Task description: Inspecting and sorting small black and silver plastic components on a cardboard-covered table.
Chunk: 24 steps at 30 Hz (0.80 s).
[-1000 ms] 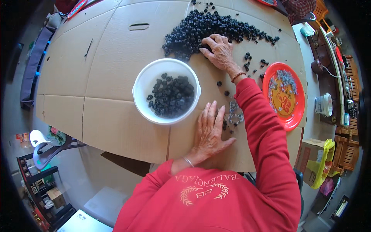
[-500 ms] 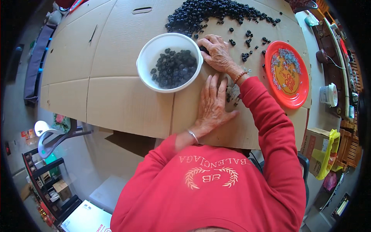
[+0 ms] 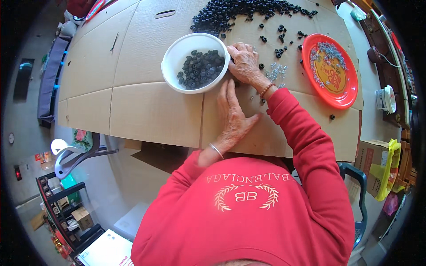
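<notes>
A white bowl (image 3: 171, 73) holds a heap of small round black pieces (image 3: 200, 68), some with holes like rings. At its right side, my right hand (image 3: 245, 63) is palm down with fingers curled against the rim; a dark piece shows at the fingertips. My left hand (image 3: 233, 116) rests on its edge just below, fingers straight and thumb apart, holding nothing visible. Right of my right hand lies a scatter of small clear pieces (image 3: 277, 72). Beyond the bowl spreads a large pile of black pieces (image 3: 248, 9), with several loose ones nearer.
The flattened cardboard (image 3: 151, 111) covers the table. On its right side sits a red plate (image 3: 353, 84) with small clear bits. A chair (image 3: 361, 195) stands at the right, by a cardboard box (image 3: 370, 164) with a yellow bag. A dark shelf rack (image 3: 57, 208) is at lower left.
My right hand has shifted left against the bowl's side, uncovering the clear pieces. My left hand has tipped from flat onto its edge. The view has shifted slightly.
</notes>
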Tool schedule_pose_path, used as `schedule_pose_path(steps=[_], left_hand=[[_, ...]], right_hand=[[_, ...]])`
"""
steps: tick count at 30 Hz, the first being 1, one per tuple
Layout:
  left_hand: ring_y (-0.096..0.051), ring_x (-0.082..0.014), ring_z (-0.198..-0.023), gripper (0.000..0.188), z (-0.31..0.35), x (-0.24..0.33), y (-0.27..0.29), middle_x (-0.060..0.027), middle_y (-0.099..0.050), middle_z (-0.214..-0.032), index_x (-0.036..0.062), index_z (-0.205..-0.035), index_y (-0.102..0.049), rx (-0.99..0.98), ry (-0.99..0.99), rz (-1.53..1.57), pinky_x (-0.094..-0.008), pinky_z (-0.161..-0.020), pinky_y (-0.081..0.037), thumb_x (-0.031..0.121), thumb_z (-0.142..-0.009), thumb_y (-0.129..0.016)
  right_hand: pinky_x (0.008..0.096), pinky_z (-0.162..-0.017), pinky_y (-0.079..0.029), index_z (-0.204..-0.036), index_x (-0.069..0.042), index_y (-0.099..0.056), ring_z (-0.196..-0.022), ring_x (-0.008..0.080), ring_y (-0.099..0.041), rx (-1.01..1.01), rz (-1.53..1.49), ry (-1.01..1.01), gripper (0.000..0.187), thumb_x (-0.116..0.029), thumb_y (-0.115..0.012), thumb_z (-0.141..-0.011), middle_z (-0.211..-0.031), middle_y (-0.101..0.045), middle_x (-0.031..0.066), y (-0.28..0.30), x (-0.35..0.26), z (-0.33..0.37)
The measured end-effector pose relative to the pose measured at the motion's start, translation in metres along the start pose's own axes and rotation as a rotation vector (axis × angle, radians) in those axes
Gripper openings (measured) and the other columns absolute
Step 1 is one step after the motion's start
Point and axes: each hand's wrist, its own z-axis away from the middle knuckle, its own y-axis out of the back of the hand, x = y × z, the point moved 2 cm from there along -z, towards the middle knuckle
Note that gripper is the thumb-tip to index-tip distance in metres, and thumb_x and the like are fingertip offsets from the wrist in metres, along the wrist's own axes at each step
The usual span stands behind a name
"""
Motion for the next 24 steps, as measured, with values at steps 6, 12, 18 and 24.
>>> schedule_pose_path(steps=[6, 12, 18, 24], left_hand=[[-0.027, -0.0406, -0.129, 0.117, -0.004, 0.002, 0.0, -0.0255, -0.023, -0.142, -0.0023, -0.142, -0.016, 0.055, -0.009, -0.135, -0.0456, -0.107, -0.024, 0.031, -0.054, -0.085], [-0.031, -0.0416, -0.127, 0.118, -0.005, 0.002, -0.002, -0.0261, -0.028, -0.139, -0.0048, -0.14, -0.017, 0.094, -0.028, -0.178, -0.0459, -0.106, -0.026, 0.035, -0.052, -0.085], [-0.032, -0.042, -0.126, 0.111, -0.003, -0.002, -0.006, -0.027, -0.03, -0.137, -0.0054, -0.139, -0.019, 0.13, -0.03, -0.213, -0.0475, -0.105, -0.028, 0.032, -0.057, -0.084], [-0.034, -0.041, -0.124, 0.091, -0.003, -0.008, -0.01, -0.0268, -0.033, -0.135, -0.0051, -0.138, -0.022, 0.149, -0.09, -0.271, -0.0477, -0.103, -0.029, 0.025, -0.069, -0.075]], right_hand=[[0.0483, -0.087, -0.039, -0.099, -0.012, -0.063, -0.106, 0.0324, -0.048, 0.029, -0.049, -0.05, 0.024, -0.021, -0.057, -0.077, -0.106, -0.057, 0.0116, 0.002, -0.011, 0.014], [0.0457, -0.09, -0.039, -0.105, -0.009, -0.06, -0.107, 0.0345, -0.048, 0.005, -0.131, -0.045, 0.028, -0.018, -0.058, -0.079, -0.109, -0.056, 0.0138, 0.011, -0.02, 0.034], [0.0437, -0.089, -0.04, -0.102, -0.006, -0.059, -0.103, 0.0346, -0.05, 0.03, -0.208, 0.003, 0.023, -0.013, -0.053, -0.081, -0.106, -0.057, 0.0155, 0.017, -0.028, 0.055], [0.0411, -0.089, -0.042, -0.097, -0.001, -0.06, -0.1, 0.0344, -0.052, 0.105, -0.299, 0.081, 0.019, -0.005, -0.052, -0.08, -0.104, -0.058, 0.016, 0.022, -0.03, 0.077]])
